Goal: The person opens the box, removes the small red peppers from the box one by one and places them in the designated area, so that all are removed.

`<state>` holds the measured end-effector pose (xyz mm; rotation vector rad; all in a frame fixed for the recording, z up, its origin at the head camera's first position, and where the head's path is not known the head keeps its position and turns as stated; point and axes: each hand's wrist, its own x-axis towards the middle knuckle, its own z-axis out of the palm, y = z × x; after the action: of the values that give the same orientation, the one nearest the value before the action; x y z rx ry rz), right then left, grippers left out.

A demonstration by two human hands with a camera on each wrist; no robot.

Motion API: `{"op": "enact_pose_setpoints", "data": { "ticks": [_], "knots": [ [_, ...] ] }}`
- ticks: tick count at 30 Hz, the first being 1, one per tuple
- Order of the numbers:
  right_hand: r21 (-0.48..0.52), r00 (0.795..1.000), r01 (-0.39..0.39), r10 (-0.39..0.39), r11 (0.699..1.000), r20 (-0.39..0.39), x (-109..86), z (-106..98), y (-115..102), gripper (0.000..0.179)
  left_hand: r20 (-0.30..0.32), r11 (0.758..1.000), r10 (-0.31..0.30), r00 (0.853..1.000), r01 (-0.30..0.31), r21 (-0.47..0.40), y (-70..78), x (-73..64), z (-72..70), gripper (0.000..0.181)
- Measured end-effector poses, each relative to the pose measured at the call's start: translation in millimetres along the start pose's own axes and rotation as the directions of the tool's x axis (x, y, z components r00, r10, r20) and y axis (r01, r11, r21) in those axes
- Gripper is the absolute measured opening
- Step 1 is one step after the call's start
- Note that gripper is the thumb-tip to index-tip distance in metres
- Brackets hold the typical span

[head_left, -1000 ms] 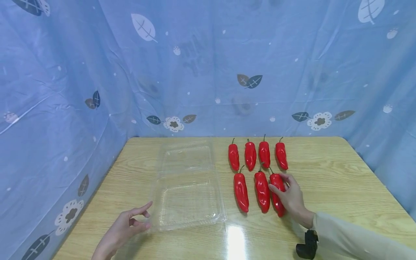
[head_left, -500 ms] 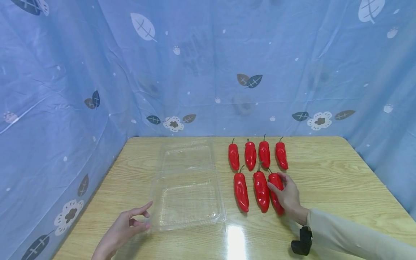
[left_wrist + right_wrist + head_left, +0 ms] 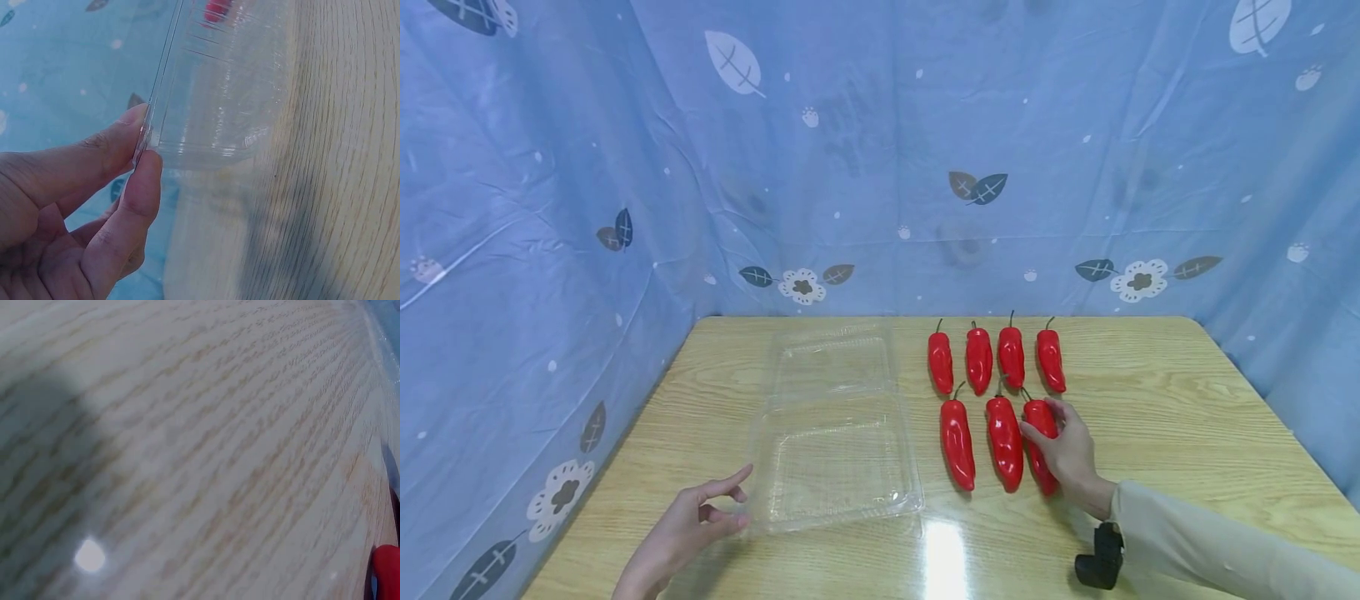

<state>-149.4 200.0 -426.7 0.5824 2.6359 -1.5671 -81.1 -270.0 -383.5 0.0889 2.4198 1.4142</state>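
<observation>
A clear plastic clamshell container (image 3: 842,472) lies unfolded on the table, two shallow sections one behind the other. My left hand (image 3: 688,527) pinches its left rim between thumb and fingers, which the left wrist view shows close up on the clear container (image 3: 206,125). At the right, my right hand (image 3: 1071,454) grips a red pepper (image 3: 1040,421) with thumb and fingers, partly covering it. Close to its left lies another red pepper (image 3: 1004,442), and farther left a third red pepper (image 3: 957,446). Only a red tip (image 3: 389,569) shows in the right wrist view.
Behind these, a row of several red peppers (image 3: 979,360) lies near the table's back edge, stems pointing away. A blue patterned curtain (image 3: 895,167) hangs behind and beside the wooden table (image 3: 1180,417). The black wrist camera (image 3: 1101,557) sits under the right sleeve.
My right hand has shifted slightly left with its fingers around the pepper, and the pepper's lower end has moved a little. My left hand stays at the container rim.
</observation>
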Motion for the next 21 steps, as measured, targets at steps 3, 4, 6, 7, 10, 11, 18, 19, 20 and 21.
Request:
{"op": "enact_pose_setpoints", "data": {
  "ticks": [3,4,6,7,10,11,18,19,20,21],
  "knots": [
    [-0.005,1.0,0.001,-0.001,1.0,-0.004,0.7,-1,1,0.07,-0.002,1.0,-0.004,1.0,0.004,0.005,1.0,-0.4,-0.1,0.068],
    [-0.008,1.0,0.001,-0.001,1.0,-0.006,0.8,-1,1,0.07,-0.001,1.0,-0.003,1.0,0.003,0.008,1.4,-0.4,-0.1,0.067],
    [-0.012,1.0,0.003,-0.003,1.0,-0.009,0.9,-1,1,0.07,-0.001,1.0,-0.012,1.0,0.012,0.011,2.1,-0.1,-0.4,0.067],
    [-0.014,1.0,0.004,-0.004,1.0,-0.01,1.0,-2,1,0.071,-0.001,1.0,-0.015,1.0,0.015,0.011,2.5,0.1,-0.5,0.067],
    [-0.02,1.0,0.007,-0.007,1.0,-0.011,0.6,-2,1,0.071,0.001,1.0,-0.017,1.0,0.017,0.021,2.5,1.2,-1.1,0.066],
    [-0.022,1.0,0.007,-0.008,1.0,-0.014,0.7,-2,0,0.071,0.001,1.0,-0.014,1.0,0.014,0.025,2.2,1.5,-1.3,0.066],
    [-0.015,0.999,0.021,-0.022,1.0,-0.036,-0.4,-4,-6,0.069,0.045,0.998,0.053,0.998,-0.054,0.032,-1.8,2.2,-3.7,0.066],
    [0.0,0.999,0.025,-0.025,1.0,-0.038,-0.8,-5,-8,0.069,0.061,0.998,0.06,0.996,-0.062,0.029,-2.3,2.4,-4.8,0.067],
    [0.018,0.999,0.029,-0.029,0.999,-0.038,-1.2,-8,-9,0.068,0.08,0.997,0.068,0.994,-0.07,0.024,-2.6,2.7,-6.2,0.069],
    [0.038,0.999,0.038,-0.036,0.999,-0.033,-1.4,-11,-12,0.068,0.099,0.997,0.072,0.992,-0.074,0.021,-2.6,2.8,-7.8,0.07]
  ]
}}
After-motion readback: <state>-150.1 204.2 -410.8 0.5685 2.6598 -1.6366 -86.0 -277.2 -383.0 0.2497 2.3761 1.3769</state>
